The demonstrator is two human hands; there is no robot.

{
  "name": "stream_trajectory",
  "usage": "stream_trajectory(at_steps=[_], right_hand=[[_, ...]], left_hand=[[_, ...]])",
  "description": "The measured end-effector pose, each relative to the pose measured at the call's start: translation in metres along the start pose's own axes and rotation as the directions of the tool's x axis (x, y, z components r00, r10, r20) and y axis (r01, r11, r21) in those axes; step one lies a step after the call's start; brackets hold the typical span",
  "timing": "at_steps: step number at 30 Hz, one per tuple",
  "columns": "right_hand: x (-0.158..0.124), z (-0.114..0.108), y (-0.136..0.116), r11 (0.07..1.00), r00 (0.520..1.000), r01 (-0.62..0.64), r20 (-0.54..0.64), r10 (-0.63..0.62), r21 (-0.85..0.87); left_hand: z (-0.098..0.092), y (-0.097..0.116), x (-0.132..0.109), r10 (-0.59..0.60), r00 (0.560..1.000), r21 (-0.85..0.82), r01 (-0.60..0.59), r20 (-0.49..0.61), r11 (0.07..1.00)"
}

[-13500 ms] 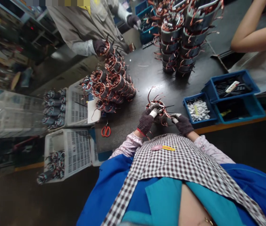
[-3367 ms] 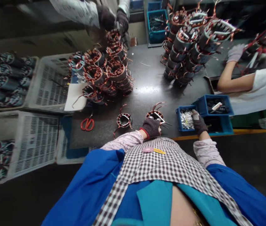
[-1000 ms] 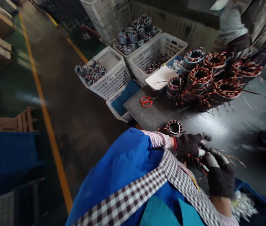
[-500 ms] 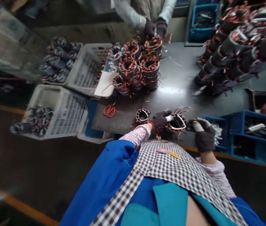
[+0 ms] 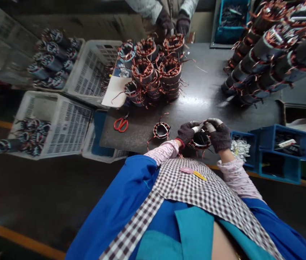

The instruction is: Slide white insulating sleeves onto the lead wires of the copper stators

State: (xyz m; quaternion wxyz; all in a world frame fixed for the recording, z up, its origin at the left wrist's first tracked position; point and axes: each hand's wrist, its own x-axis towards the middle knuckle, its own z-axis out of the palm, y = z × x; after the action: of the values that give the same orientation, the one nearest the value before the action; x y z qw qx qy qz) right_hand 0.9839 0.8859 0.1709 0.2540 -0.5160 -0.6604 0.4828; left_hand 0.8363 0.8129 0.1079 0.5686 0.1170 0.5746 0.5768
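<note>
A wire-wound ring [image 5: 200, 140] with copper leads lies at the table's front edge, between my two gloved hands. My left hand [image 5: 186, 133] is closed on its left rim. Over its upper right side my right hand [image 5: 218, 135] is bent with fingers pressed together; what its fingertips pinch is too small to make out. Both hands wear dark gloves with pale fingertips, and they nearly meet above the ring. A second wound ring [image 5: 161, 130] stands on the table to the left. Red-handled scissors [image 5: 121, 124] lie further left.
Stacks of wound cores stand at the back middle [image 5: 170, 74] and right [image 5: 270, 54]. Blue bins [image 5: 291, 144] sit at the right, one [image 5: 242, 148] holding white pieces. White crates [image 5: 69, 126] are at the left. Across the table are another person's gloved hands [image 5: 166, 23].
My right hand has moved left from beside the bins onto the ring's upper right side. The other person's hands have moved apart. The whole view has shifted slightly.
</note>
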Motion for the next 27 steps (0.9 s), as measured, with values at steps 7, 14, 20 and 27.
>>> stream_trajectory(at_steps=[7,14,20,27], right_hand=[[0.010,0.002,-0.002,0.996,0.999,-0.024,0.030,0.027,-0.091],[0.007,0.006,0.000,0.991,1.000,-0.005,-0.002,0.005,-0.131],[0.012,0.003,-0.017,0.959,0.987,-0.012,0.150,0.056,-0.283],[0.026,-0.007,-0.034,0.805,0.920,0.162,0.382,0.086,-0.571]], left_hand=[[0.005,-0.006,0.004,0.007,1.000,-0.043,-0.005,0.027,0.999],[0.004,-0.009,0.006,0.038,0.999,-0.017,-0.038,0.016,0.999],[0.000,-0.008,0.006,0.034,0.997,-0.001,-0.034,0.073,0.999],[-0.010,-0.017,0.002,0.072,0.997,0.058,-0.073,0.021,0.996]])
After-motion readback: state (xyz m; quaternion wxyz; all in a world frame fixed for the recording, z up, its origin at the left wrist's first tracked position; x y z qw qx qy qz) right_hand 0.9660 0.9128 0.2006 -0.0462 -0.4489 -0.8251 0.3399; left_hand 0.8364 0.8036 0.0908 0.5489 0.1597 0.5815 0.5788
